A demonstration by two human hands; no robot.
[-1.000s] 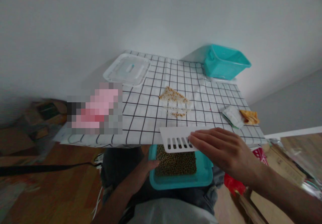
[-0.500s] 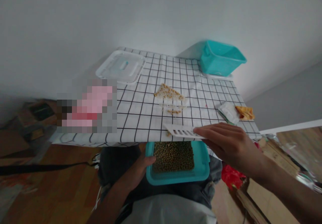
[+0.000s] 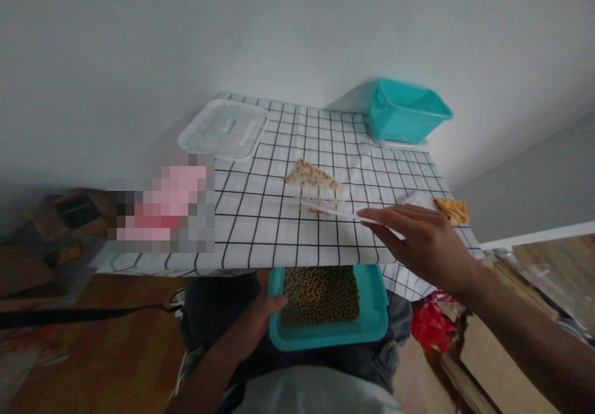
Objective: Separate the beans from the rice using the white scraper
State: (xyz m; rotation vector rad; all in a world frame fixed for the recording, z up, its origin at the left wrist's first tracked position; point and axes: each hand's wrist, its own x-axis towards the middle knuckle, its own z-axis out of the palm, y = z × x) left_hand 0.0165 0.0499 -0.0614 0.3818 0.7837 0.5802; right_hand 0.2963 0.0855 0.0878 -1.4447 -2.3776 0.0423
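My left hand [image 3: 260, 318] grips the left rim of a turquoise plastic bin [image 3: 374, 327], its thumb over the edge. The bin sits at my lap below the table's front edge, with many small round tan beans [image 3: 320, 296] inside. My right hand [image 3: 421, 237] is closed on a thin white slotted spatula [image 3: 338, 212], now seen nearly edge-on above the table. Just past its blade, loose beans or crumbs [image 3: 312, 175] lie in a rough triangle on the checked tablecloth [image 3: 260, 228], with a smaller streak nearer the blade.
A clear lid [image 3: 227, 129] lies at the back left. Another turquoise bin [image 3: 409, 113] stands at the back right against the wall. A yellow-orange cloth or packet [image 3: 453, 211] rests near the right edge, and a pixelated pink patch [image 3: 179, 197] covers the left side.
My right hand has moved the spatula from the table's front edge away from me, and tilted it edge-on. My left hand still holds the bin, which has barely shifted.
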